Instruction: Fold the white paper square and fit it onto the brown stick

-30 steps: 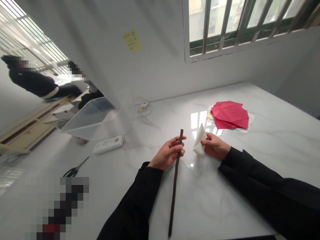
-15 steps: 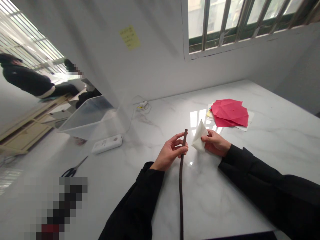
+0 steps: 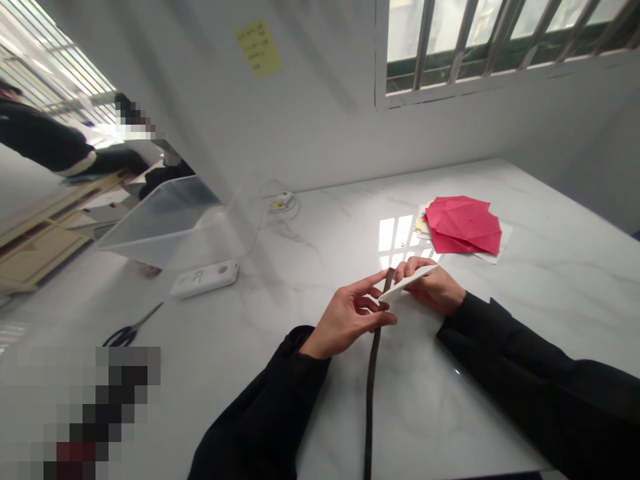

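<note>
Head view, me standing by: left hand [image 3: 345,320] loosely grips brown strip [image 3: 371,387], tail toward six o'clock; right hand [image 3: 439,293] pinches off-white piece [image 3: 410,282], edge crossing strip near its top, contact unclear. Step looks like bringing both together; next move probably calls for steady alignment. See-through box [image 3: 155,237] at ten o'clock, contents can't tell.

The dark strip [image 3: 370,400] looks matt, the white piece [image 3: 409,283] and red sheets [image 3: 465,227] papery (the latter creased), the tabletop [image 3: 425,413] glossy, the bin [image 3: 155,223] translucent plastic.
</note>
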Available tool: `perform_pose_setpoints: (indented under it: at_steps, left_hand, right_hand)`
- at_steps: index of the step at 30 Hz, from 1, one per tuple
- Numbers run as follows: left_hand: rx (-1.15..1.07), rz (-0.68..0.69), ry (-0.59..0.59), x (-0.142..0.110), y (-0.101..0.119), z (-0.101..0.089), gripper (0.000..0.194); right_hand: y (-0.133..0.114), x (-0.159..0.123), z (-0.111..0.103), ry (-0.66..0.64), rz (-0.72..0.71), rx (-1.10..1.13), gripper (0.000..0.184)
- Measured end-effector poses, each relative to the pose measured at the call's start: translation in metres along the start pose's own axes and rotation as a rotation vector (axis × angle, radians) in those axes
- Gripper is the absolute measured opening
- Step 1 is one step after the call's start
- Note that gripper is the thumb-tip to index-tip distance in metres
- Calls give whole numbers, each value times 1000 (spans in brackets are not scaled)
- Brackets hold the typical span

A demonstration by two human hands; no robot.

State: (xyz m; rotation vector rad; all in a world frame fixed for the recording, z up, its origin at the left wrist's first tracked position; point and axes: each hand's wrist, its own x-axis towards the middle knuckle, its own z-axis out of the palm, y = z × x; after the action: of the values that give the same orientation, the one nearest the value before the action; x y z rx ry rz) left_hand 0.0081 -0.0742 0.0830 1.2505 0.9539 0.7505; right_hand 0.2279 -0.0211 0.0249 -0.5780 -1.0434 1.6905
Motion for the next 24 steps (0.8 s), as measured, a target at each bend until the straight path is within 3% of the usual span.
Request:
perform_pose_setpoints:
  at_steps: [11, 24]
  left_hand:
    - [51, 43, -38, -7, 11, 8, 80]
    - [80, 96, -16, -9, 9, 9, 74]
  right_hand:
    - [-10, -5, 3, -40, 30, -17, 35]
    - [-14, -9, 8, 32, 107, -107, 37]
